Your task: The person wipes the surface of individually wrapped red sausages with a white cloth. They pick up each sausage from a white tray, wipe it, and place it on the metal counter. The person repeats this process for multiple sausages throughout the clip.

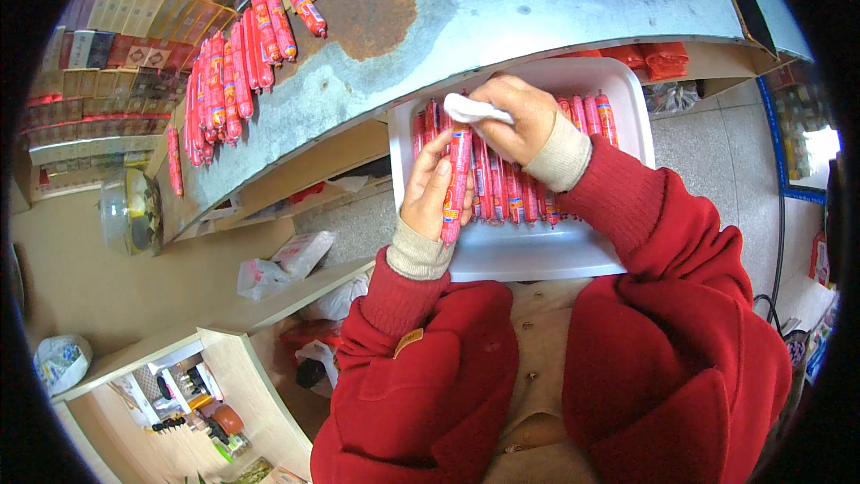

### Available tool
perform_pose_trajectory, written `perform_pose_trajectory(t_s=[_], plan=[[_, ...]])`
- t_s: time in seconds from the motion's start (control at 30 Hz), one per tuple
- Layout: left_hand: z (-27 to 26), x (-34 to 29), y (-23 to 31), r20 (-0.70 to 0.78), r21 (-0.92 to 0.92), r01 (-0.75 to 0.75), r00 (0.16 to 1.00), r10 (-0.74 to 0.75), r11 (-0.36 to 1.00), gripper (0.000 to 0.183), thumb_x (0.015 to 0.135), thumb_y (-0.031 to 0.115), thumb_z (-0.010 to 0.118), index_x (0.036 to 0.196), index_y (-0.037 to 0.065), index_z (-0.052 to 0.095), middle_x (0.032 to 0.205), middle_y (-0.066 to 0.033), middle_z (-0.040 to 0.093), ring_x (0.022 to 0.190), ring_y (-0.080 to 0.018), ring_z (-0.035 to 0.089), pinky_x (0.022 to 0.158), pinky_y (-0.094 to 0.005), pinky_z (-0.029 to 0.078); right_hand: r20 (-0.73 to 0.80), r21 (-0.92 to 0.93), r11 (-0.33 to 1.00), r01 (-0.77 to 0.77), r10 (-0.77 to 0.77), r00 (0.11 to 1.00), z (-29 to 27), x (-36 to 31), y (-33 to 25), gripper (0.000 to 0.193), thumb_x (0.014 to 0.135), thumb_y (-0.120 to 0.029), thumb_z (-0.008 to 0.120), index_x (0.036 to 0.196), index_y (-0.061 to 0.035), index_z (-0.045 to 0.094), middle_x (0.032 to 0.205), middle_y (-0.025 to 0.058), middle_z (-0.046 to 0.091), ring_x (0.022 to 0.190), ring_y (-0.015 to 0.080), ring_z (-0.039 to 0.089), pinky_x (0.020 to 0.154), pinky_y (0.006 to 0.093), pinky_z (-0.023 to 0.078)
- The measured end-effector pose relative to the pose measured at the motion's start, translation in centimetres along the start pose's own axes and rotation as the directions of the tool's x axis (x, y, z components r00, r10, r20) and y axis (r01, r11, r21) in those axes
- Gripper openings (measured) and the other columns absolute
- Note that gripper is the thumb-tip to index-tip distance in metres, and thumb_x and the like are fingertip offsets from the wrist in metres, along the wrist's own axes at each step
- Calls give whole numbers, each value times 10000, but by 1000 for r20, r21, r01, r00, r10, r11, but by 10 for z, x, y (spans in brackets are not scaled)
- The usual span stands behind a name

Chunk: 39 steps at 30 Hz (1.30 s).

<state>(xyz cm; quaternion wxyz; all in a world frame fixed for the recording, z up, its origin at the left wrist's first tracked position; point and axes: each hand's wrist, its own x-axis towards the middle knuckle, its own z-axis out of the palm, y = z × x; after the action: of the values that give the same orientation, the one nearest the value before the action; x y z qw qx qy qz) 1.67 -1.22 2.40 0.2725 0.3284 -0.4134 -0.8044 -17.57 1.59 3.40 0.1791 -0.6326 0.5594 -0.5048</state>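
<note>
My left hand (421,194) is closed around a red-wrapped sausage (458,181), held roughly upright in the picture over a white plastic tub (537,254). In my right hand (524,118) a folded white cloth (468,108) is gripped, and it touches the sausage's upper end. Below both hands, several more red-wrapped sausages (513,195) lie side by side in the tub. My right hand and sleeve hide part of that row.
Left of the tub runs a worn metal-topped counter (537,4) bearing a pile of similar sausages (219,85). Cigarette cartons (134,0) fill shelves beyond it. A clear plastic container (132,211) stands at the counter's end. An open drawer (193,394) holds small items at lower left.
</note>
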Motion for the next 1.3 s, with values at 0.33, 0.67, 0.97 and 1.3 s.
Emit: perform_pose_trajectory(t_s=[0.33, 0.67, 0.97, 1.3], plan=[[-4, 6, -1, -18, 95, -168, 985, 171, 981, 393, 984, 264, 420, 1337, 90, 411, 967, -53, 572, 741, -106, 529, 610, -239, 429, 344, 110, 988, 109, -141, 928, 16, -20, -26, 274, 760, -138, 625, 1029, -125, 575, 979, 123, 564, 890, 330, 592, 745, 412, 502], [-7, 4, -1, 36, -95, -49, 998, 53, 994, 418, 976, 274, 450, 1363, 146, 360, 769, -48, 521, 504, -99, 453, 399, -218, 364, 108, 108, 991, 82, -94, 990, 11, -8, -7, 205, 779, -107, 629, 978, -66, 598, 915, 140, 586, 881, 346, 592, 743, 396, 492], [-10, 5, -2, 56, -2, -3, 998, 3, 1000, 389, 987, 285, 412, 1347, 139, 384, 900, -78, 535, 544, -109, 466, 401, -211, 362, 87, 92, 993, 75, -83, 993, 10, -7, -10, 232, 778, -83, 614, 1004, -37, 594, 943, 162, 592, 898, 347, 598, 764, 401, 494], [-1, 6, -1, -121, 60, -211, 969, 217, 976, 358, 982, 235, 450, 1275, 31, 458, 1120, -73, 579, 955, -127, 570, 845, -278, 468, 375, 169, 969, 181, -233, 897, 20, -26, -28, 281, 776, -142, 627, 1051, -118, 573, 957, 116, 572, 924, 321, 592, 761, 411, 496]])
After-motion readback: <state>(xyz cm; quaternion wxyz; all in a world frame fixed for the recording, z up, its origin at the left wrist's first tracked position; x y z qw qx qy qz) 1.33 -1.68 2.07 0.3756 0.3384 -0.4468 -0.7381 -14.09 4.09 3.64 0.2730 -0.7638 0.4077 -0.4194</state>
